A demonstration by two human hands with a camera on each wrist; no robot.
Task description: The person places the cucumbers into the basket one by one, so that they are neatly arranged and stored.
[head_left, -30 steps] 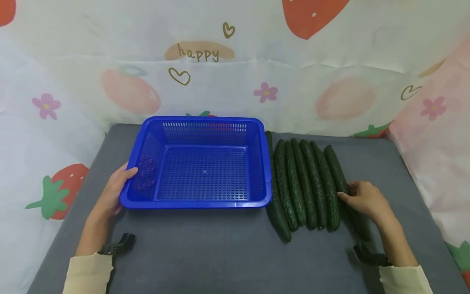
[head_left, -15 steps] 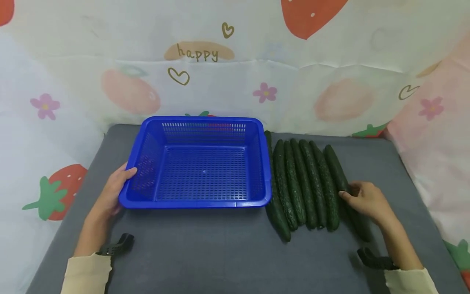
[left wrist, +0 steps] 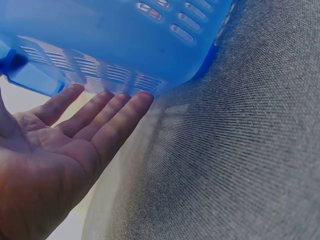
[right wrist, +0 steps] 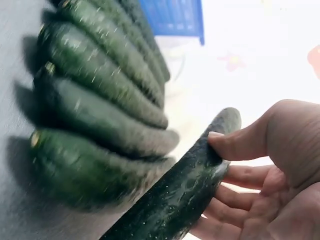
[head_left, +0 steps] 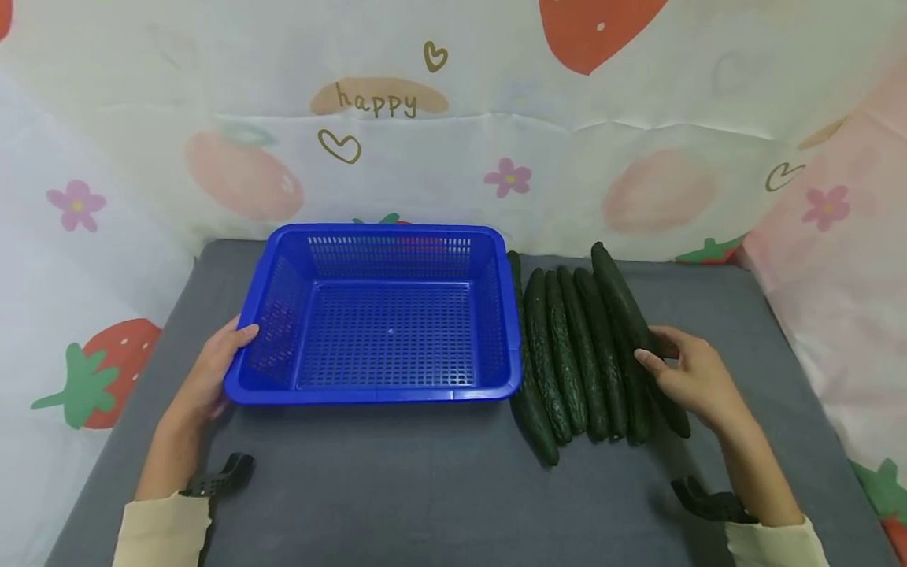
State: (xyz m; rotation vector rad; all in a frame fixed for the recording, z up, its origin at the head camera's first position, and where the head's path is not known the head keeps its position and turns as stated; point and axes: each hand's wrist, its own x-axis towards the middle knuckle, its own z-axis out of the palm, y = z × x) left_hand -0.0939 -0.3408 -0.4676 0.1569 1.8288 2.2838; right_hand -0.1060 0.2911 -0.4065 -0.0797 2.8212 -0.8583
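Note:
My right hand (head_left: pixel 697 376) holds a dark green cucumber (head_left: pixel 621 303) between thumb and fingers. The cucumber slants, raised over the right end of a row of several cucumbers (head_left: pixel 562 354). In the right wrist view, the thumb lies on one side of the held cucumber (right wrist: pixel 172 200), the fingers beneath it, and the row sits apart on the cloth. My left hand (head_left: pixel 211 372) grips the left side of a blue plastic basket (head_left: pixel 375 396), thumb over the rim. Its fingers (left wrist: pixel 120 120) press the slotted outer wall in the left wrist view. Nothing lies in the basket.
Grey cloth (head_left: pixel 425 488) covers the table under the basket and cucumbers. A printed curtain (head_left: pixel 553 102) hangs right behind the table's back edge and along both sides. The row's leftmost cucumber (head_left: pixel 534 417) lies partly behind the basket's right rim. Each wrist wears a black mount (head_left: pixel 708 502).
My right hand has lifted the rightmost cucumber off the cloth and moved it up and left, over the row's end. The left hand and basket hold their place.

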